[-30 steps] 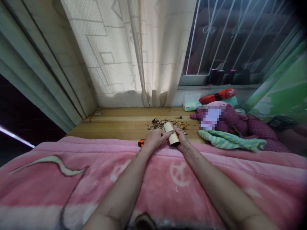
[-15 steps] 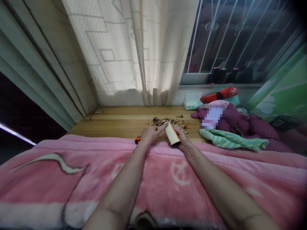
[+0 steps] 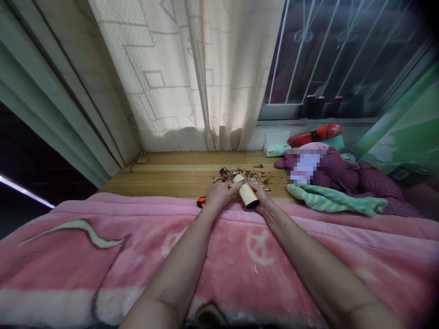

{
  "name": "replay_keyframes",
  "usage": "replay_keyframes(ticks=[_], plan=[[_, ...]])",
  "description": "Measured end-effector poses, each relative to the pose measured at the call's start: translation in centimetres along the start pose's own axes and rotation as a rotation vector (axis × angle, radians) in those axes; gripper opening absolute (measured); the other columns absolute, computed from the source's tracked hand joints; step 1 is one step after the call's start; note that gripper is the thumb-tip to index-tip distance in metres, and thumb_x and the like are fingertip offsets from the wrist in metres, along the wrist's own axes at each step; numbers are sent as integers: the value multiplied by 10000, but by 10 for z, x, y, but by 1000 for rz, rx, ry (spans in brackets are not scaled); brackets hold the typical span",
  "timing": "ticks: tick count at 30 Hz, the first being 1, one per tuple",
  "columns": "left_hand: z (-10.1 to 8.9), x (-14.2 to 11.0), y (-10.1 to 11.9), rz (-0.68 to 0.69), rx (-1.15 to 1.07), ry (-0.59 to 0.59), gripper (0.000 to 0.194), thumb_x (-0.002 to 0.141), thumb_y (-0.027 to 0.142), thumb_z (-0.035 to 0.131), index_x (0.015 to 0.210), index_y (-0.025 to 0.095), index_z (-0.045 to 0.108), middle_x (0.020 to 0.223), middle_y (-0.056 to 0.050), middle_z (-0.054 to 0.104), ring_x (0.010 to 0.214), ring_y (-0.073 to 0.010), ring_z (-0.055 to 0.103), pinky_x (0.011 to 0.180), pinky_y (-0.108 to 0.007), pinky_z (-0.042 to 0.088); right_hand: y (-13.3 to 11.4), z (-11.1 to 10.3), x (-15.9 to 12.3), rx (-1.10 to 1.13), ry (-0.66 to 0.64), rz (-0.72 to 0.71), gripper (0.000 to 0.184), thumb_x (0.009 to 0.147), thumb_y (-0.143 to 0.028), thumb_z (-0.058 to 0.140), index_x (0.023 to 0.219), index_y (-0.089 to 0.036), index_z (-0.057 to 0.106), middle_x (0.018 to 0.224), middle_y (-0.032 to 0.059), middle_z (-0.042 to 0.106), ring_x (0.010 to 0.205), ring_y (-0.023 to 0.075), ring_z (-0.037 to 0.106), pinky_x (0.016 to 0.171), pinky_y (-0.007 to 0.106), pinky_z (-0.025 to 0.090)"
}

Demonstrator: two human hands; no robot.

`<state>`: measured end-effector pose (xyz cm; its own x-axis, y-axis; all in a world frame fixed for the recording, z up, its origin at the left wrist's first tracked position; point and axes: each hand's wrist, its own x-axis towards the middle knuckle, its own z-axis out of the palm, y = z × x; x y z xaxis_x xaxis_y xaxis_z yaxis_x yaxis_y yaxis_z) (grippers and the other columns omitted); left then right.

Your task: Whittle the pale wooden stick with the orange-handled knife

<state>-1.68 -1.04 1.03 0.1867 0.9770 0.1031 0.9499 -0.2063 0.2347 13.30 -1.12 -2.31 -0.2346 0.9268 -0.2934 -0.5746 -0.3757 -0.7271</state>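
Observation:
A short, pale wooden cylinder [image 3: 246,192] is held over the far edge of a pink blanket [image 3: 137,246]. My right hand [image 3: 262,201] is wrapped round its near end. My left hand [image 3: 219,195] is closed beside it, with a finger stretched onto the cylinder's upper part; whatever else it grips is hidden. Just behind the hands, a heap of brown wood shavings [image 3: 240,175] lies on the wooden platform [image 3: 164,176]. An orange-handled tool [image 3: 201,201] lies at the blanket's edge, left of my left hand.
Cream curtains [image 3: 192,73] hang behind the platform, and a barred window [image 3: 343,50] is at the right. A tissue pack [image 3: 275,148], a red object [image 3: 315,134], a maroon plush toy [image 3: 336,171] and a striped cloth [image 3: 336,199] sit at the right.
The hands and cylinder have shifted slightly; my left finger moved back onto the cylinder's upper part after drawing off toward the shavings. The view has barely shifted.

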Motion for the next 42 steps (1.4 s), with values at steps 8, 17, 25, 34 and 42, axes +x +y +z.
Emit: replay_keyframes(ticks=[8,17,25,34,42], plan=[[1,12,-16,-142,-39,13,795,703,747,106,819,201,671,797,-114,655,745,-237,591,615,-287,382,-8,11,-17,-30,87,121,279,843,-299,375,829,-108,577,525,50,605,434,146,541,419,252,432],[-4,7,-17,-133,-49,69,746,725,726,140,772,193,659,733,-87,644,679,-195,566,567,-251,335,-6,11,-15,-25,139,41,240,802,-305,435,784,-123,589,521,38,602,446,147,545,425,255,440],[-8,-5,-3,84,-133,11,696,724,722,194,712,203,656,664,-41,614,601,-150,513,513,-234,262,-7,5,-9,122,82,37,318,842,-367,366,895,-125,566,611,54,631,536,179,588,519,324,491],[-5,-17,15,193,-55,-31,706,718,731,185,718,206,656,655,-50,608,599,-158,511,513,-239,267,-7,3,-7,200,2,71,401,851,-403,335,1040,-115,542,722,75,655,649,200,618,622,357,505],[-5,-5,-1,71,-49,-6,657,734,709,217,795,234,666,730,-47,624,669,-168,546,587,-239,333,-10,8,-15,123,-5,115,324,864,-382,336,921,-137,539,557,33,601,485,164,571,448,294,477]])
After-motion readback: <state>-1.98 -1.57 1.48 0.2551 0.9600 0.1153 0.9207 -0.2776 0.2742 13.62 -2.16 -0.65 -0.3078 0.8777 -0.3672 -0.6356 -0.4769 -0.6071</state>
